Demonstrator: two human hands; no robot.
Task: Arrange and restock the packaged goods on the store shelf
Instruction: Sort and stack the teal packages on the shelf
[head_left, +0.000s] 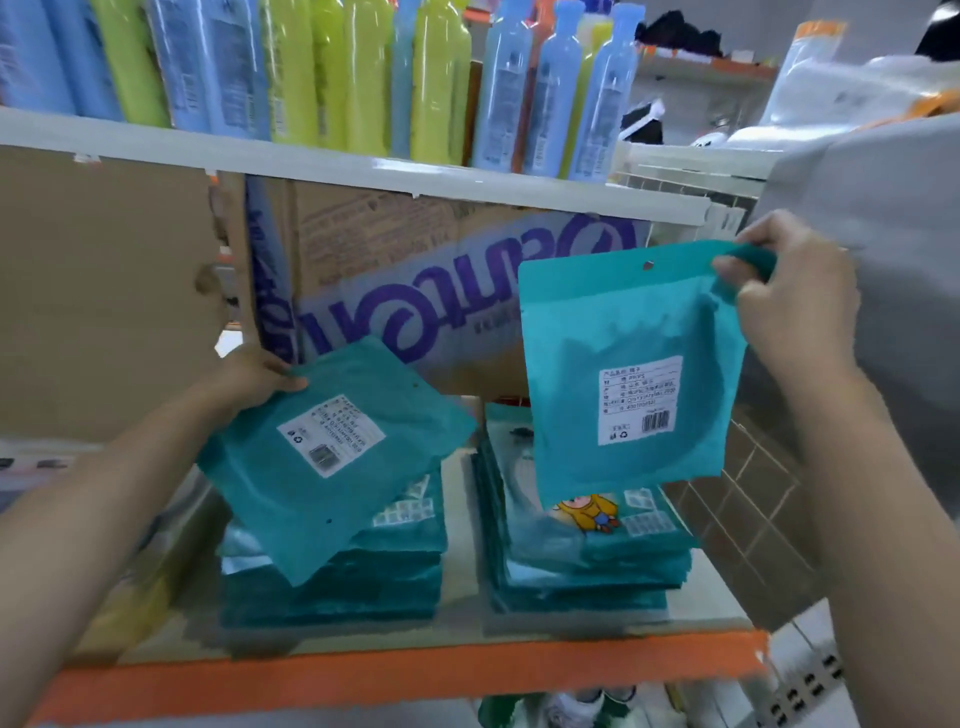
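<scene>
the lower shelf (363, 680), edged in orange at the front, is carrying two stacks of teal packets side by side, the left stack (332, 587) and the right stack (587, 571) sitting slightly apart. a cardboard box (415, 249) is sitting behind them. the white upper shelf (311, 161) is holding upright blue and green bottles (358, 78).

Left hand (254, 376) grips far edge of tilted teal pouch (332, 457), white label up, above left stack of pouches (337, 582) on orange-edged shelf (395, 686)

Right hand (795, 296) pinches top corner of upright teal pouch (628, 369), label facing camera, hanging over right stack (587, 561)

Cardboard box (415, 270) with purple upside-down print behind stacks

Blue and green bottles (332, 73) on upper shelf (311, 166)

Wire grid panel (737, 499) at right
</scene>
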